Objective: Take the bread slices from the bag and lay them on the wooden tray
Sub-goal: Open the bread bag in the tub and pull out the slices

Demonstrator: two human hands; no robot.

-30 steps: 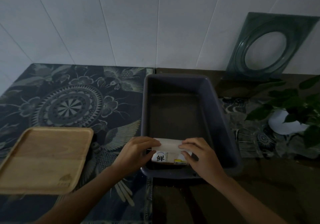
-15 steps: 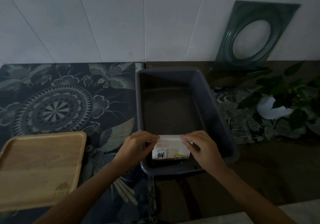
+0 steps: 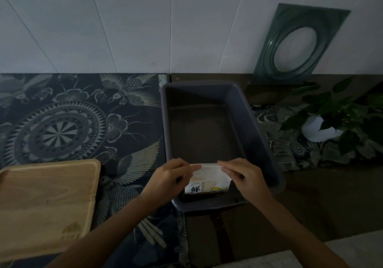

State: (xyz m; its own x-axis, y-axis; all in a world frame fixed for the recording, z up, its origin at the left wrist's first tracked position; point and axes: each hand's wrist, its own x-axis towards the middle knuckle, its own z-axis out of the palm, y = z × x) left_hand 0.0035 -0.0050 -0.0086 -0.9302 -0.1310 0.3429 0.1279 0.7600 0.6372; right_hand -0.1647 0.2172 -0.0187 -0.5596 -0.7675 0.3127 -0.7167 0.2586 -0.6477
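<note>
Currently both hands pinch the top edge of one white bread bag (image 3: 207,181): left hand (image 3: 166,177) at its left corner, right hand (image 3: 243,176) at its right, each grip closed on the bag. One bag stands in the near end of one grey plastic tub (image 3: 257,126), which holds nothing else. One wooden tray (image 3: 44,203) lies bare on the worktop's patterned mat (image 3: 83,112), well left.

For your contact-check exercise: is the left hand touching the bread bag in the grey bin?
Touching. The head view shows the left hand pinching the top edge of the bread bag, fingers overlapping it, no gap.
</note>
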